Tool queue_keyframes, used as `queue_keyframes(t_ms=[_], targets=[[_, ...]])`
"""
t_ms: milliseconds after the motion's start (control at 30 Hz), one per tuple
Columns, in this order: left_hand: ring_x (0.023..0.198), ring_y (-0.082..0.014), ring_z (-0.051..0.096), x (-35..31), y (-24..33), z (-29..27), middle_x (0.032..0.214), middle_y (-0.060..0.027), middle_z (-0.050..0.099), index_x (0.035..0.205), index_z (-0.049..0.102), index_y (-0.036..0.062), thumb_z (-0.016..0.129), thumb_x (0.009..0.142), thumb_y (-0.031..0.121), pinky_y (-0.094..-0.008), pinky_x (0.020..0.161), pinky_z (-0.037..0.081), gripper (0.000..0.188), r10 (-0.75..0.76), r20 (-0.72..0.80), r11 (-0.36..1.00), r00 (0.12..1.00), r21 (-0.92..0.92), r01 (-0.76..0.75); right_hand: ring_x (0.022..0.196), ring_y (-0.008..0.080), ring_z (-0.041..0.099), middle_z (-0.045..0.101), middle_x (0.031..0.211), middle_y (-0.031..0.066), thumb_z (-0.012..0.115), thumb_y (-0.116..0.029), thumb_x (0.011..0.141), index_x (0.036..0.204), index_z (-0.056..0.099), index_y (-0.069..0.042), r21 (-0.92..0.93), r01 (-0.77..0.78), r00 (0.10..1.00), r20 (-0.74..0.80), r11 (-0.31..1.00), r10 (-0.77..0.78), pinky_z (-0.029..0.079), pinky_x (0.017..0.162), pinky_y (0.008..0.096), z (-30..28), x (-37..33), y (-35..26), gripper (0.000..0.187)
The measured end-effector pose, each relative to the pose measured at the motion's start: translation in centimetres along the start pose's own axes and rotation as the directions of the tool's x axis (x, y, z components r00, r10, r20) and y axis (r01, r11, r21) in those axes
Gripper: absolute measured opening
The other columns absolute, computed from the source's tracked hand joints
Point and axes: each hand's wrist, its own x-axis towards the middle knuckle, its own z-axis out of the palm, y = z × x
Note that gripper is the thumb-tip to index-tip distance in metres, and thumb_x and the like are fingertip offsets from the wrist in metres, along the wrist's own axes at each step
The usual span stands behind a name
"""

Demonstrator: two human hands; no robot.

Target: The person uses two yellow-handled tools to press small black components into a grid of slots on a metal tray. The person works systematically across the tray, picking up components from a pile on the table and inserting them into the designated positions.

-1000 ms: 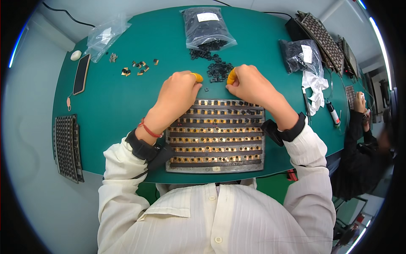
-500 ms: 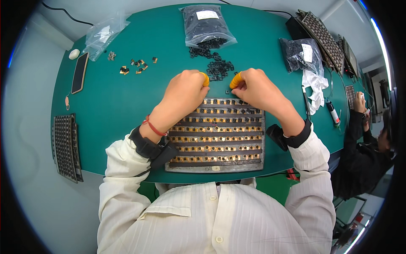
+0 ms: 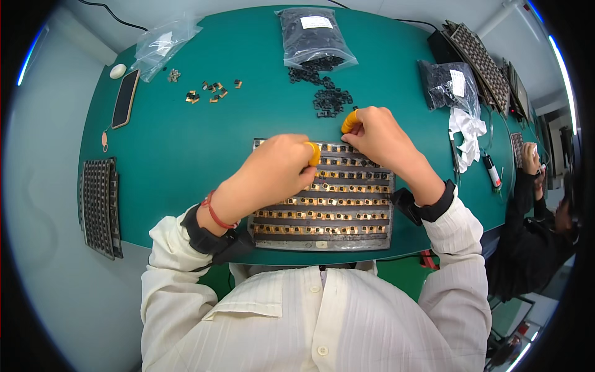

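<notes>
A metal tray [image 3: 322, 244] with rows of small black-and-gold parts lies in front of me near the table's front edge. Over its upper rows is my left hand [image 3: 279, 164], a yellow finger cot on one finger; thumb and finger pinch together, and whatever they hold is too small to make out. At the tray's far edge, my right hand [image 3: 375, 133] is also closed in a pinch, with a yellow cot on its finger; its contents are hidden. Just beyond the hands, small loose black square pieces [image 3: 331, 102] lie in a heap, spilling from an open clear bag [image 3: 316, 40].
Loose black-and-gold parts [image 3: 217, 90], a phone [image 3: 126, 99] and a clear bag [image 3: 164, 46] lie at left. Stacked trays stand at left [image 3: 99, 208] and far right [image 3: 477, 59]. A second bag [image 3: 449, 87], white tissue [image 3: 466, 136] and a bottle [image 3: 492, 170] lie right; another person [image 3: 533, 235] sits beyond.
My left hand has come nearer, from the tray's far edge onto its upper rows. My right hand stays by the far edge, still pinched. The whole view has shifted slightly.
</notes>
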Motion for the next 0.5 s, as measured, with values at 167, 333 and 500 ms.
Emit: queue_keyframes(t_ms=[167,333,500], targets=[[0.075,-0.0315,0.064,-0.4,0.3,0.9,0.083,-0.0123,0.063,0.083,0.069,-0.0015,0.072,0.081,0.011,-0.0403,0.068,0.053,0.013,0.072,0.029,0.992,0.997,0.106,-0.075,0.072,0.0313,0.069,0.069,0.076,0.0211,0.074,-0.006,0.078,0.088,0.072,0.007,-0.029,-0.07,0.997,0.022,0.997,0.071,0.055,0.067,0.0385,-0.5,-0.3,-0.7,0.016],[0.072,-0.0315,0.063,-1.4,0.4,1.7,0.079,-0.0128,0.064,0.081,0.071,-0.0009,0.072,0.082,0.017,-0.0414,0.067,0.052,0.018,0.123,0.0,0.96,0.992,0.254,-0.12,0.075,0.0374,0.067,0.067,0.078,0.0216,0.072,-0.008,0.079,0.083,0.07,0.006,-0.039,0.079,0.997,-0.018,0.996,-0.079,0.054,0.069,0.0438,-0.1,-2.8,-2.1,0.014],[0.06,-0.0326,0.063,-2.7,2.9,1.6,0.064,-0.0146,0.063,0.07,0.069,0.0006,0.069,0.088,0.027,-0.042,0.06,0.052,0.033,-0.033,0.135,0.955,0.99,0.297,-0.009,0.071,0.0345,0.067,0.067,0.081,0.0201,0.075,-0.007,0.078,0.084,0.07,0.006,-0.047,0.121,0.992,0.036,0.992,-0.119,0.054,0.067,0.0407,1.5,-5.5,-3.1,0.015]])
